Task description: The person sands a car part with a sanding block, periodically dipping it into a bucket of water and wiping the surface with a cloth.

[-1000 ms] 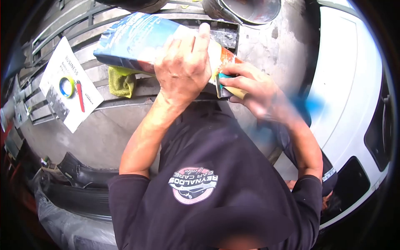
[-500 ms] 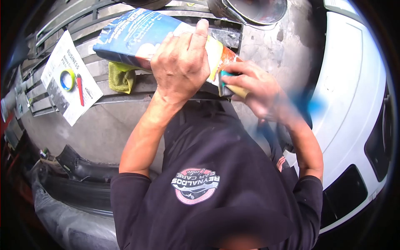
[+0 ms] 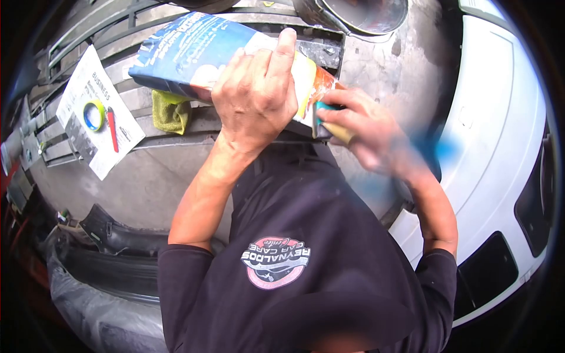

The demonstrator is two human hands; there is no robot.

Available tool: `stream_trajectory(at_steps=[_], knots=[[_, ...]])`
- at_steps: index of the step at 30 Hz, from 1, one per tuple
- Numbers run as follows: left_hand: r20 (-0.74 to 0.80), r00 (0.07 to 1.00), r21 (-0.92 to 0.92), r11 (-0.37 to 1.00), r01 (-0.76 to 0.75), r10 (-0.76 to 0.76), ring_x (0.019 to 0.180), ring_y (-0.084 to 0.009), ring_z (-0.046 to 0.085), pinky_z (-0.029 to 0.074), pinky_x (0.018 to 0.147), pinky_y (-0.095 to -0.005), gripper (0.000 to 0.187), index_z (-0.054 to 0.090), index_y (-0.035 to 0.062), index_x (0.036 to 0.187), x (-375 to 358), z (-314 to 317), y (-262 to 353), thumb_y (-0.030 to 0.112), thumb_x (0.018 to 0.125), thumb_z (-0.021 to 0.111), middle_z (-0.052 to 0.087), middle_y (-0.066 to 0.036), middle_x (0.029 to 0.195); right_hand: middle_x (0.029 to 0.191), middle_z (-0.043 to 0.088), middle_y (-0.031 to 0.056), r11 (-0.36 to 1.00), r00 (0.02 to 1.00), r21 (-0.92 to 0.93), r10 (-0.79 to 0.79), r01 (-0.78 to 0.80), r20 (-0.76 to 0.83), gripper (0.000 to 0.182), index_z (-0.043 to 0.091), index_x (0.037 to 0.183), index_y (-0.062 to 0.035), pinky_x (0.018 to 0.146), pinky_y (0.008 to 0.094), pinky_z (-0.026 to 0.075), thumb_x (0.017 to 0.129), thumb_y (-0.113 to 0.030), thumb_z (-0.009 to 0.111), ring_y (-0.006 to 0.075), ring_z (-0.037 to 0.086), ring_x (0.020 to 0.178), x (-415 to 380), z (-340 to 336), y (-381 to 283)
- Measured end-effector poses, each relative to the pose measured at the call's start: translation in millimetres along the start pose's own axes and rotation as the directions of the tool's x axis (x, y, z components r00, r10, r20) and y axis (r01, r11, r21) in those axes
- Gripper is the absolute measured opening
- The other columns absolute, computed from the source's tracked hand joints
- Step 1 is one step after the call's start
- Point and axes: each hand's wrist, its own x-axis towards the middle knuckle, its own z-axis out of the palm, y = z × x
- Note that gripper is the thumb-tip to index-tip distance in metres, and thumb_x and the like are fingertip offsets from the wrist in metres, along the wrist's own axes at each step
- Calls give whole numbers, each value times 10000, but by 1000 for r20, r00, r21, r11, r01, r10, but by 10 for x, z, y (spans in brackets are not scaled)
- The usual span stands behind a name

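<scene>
My left hand (image 3: 253,97) is wrapped around a blue printed packet (image 3: 182,53) that lies across a slatted metal stand. The packet's right end has yellow and orange printing (image 3: 323,82) with whitish smears. In my right hand (image 3: 371,129) is a scraper (image 3: 335,130) with a tan handle, a teal part and a dark flat edge. It touches or lies close against the packet's right end; the exact contact is hidden by my fingers. Beneath the packet, left of my left hand, is a folded yellow-green cloth (image 3: 169,112).
A newspaper sheet (image 3: 97,156) on the slats (image 3: 123,109) bears a tape roll (image 3: 93,115) and a red cutter (image 3: 112,130). A metal bucket (image 3: 359,17) stands at the top. A white vehicle (image 3: 488,117) is on the right, dark car parts (image 3: 112,265) at lower left.
My right hand and the scraper have shifted slightly right and down. My left hand stays on the packet. A patch of skin near my right forearm has gone from view.
</scene>
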Motion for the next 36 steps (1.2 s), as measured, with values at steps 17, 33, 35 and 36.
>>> stream_trajectory(at_steps=[17, 33, 35, 36], knots=[[-7, 1000, 0, 1000, -12, 12, 770, -268, 711, 625, 918, -462, 589, 724, 62, 1404, -2, 26, -19, 95, 817, 740, 669, -62, 866, 1376, 664, 201, 998, 999, 41, 43, -45, 28, 539, 685, 1315, -29, 1079, 504, 564, 789, 25, 790, 431, 662, 1267, 26, -64, -12], [-6, 1000, -18, 1000, -14, 14, 765, -268, 709, 621, 915, -466, 604, 719, 52, 1417, 26, 21, -16, 100, 814, 737, 674, -62, 861, 1365, 652, 195, 998, 998, -24, 63, -63, 22, 550, 671, 1333, -39, 1061, 498, 565, 803, 0, 812, 430, 652, 1259, -7, -75, 45], [-8, 1000, -18, 1000, -19, 19, 777, -270, 717, 622, 922, -471, 599, 723, 52, 1414, 35, 33, -12, 104, 817, 737, 686, -66, 876, 1356, 646, 193, 992, 994, -52, 113, -113, -4, 567, 671, 1329, -38, 1069, 503, 559, 781, 0, 810, 426, 645, 1266, -34, -92, 195], [-9, 1000, -18, 1000, -19, 18, 777, -270, 717, 622, 922, -471, 599, 723, 52, 1414, 31, 32, -9, 104, 817, 737, 686, -66, 876, 1356, 646, 193, 992, 994, -53, 112, -112, -3, 567, 671, 1329, -38, 1069, 503, 559, 781, 0, 810, 426, 645, 1266, -49, -81, 158]])
